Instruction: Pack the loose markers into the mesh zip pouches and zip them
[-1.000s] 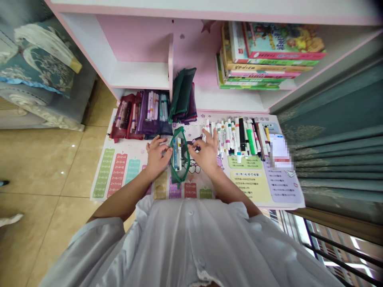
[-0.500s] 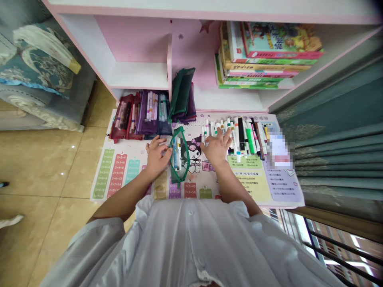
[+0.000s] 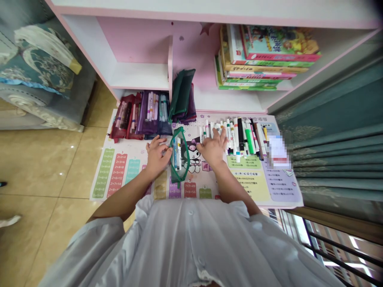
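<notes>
A green-edged mesh pouch [image 3: 186, 169] lies on the desk mat with its mouth spread apart and a few markers [image 3: 177, 153] inside. My left hand [image 3: 158, 155] pinches the pouch's left edge between thumb and fingers. Over the left end of a row of loose markers [image 3: 231, 135] rests my right hand [image 3: 213, 151], fingers spread and touching the pens. Whether it grips one of them is not visible; the hand covers part of several white-barrelled markers. The row holds mostly white pens, with a thick black one and a green one towards the right.
Red, purple and blue mesh pouches filled with markers [image 3: 151, 107] lie at the back left. Folded dark green pouches [image 3: 182, 95] lean against the shelf divider [image 3: 170, 59]. Stacked books [image 3: 269, 67] fill the right shelf. A blurred phone-like object [image 3: 279, 151] lies at the mat's right.
My right hand has shifted slightly left across the markers, towards the row's left end. My left hand and the green pouch stay in place.
</notes>
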`<state>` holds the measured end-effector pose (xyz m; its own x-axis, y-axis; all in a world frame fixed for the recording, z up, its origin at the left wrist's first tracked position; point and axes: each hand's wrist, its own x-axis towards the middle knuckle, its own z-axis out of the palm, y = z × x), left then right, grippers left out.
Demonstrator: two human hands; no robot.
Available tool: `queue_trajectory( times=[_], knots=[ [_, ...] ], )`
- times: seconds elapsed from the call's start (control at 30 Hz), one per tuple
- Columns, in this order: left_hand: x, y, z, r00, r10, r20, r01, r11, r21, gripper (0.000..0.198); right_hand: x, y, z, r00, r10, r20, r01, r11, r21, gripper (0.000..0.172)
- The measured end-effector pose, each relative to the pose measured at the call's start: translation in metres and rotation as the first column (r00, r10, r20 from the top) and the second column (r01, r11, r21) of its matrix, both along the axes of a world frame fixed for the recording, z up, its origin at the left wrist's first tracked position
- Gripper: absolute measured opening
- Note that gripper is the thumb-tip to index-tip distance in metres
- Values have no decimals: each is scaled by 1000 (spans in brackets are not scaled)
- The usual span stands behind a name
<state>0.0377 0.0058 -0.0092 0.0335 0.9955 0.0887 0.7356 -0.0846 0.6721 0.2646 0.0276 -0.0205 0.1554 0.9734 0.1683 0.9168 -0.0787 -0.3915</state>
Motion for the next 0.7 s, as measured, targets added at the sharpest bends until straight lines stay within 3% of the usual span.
queue_trajectory(
  times=[0.17, 0.37, 0.7],
  knots=[
    [1, 0, 3, 1000, 7, 1, -7, 1000, -8, 22, -8, -12, 6, 973, 139, -184, -100, 973, 209, 19],
    [1, 0, 3, 1000, 5, -7, -5, 1000, -4, 23, -30, -32, 13, 910, 362, -200, -324, 925, 201, 18],
    [0, 0, 2, 1000, -12, -16, 12, 1000, -1, 23, -56, -36, 8, 943, 282, -175, -281, 959, 27, 19]
  ],
)
